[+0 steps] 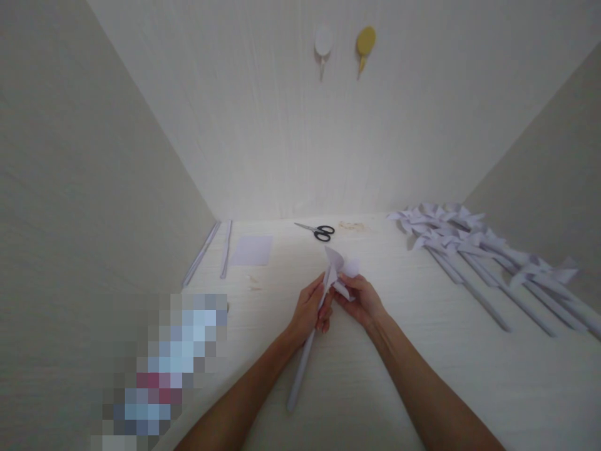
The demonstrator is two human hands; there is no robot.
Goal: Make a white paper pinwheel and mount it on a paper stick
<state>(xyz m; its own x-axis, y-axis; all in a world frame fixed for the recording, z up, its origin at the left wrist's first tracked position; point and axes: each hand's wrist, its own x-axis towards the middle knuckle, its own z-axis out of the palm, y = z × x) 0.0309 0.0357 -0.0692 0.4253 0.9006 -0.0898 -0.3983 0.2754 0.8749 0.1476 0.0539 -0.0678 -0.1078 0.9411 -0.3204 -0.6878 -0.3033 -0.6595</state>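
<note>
White paper is what we hold: a pinwheel on a rolled paper stick, over the middle of the table. Our left hand is wrapped round the stick just under the head; our right hand pinches a blade between its fingertips. Thin paper could crease or tear if that pinch tugs sideways (the head looks loosely fixed). Scissors and a paper sheet lie near the far edge, finished pinwheels toward the right edge, pale walls close around.
</note>
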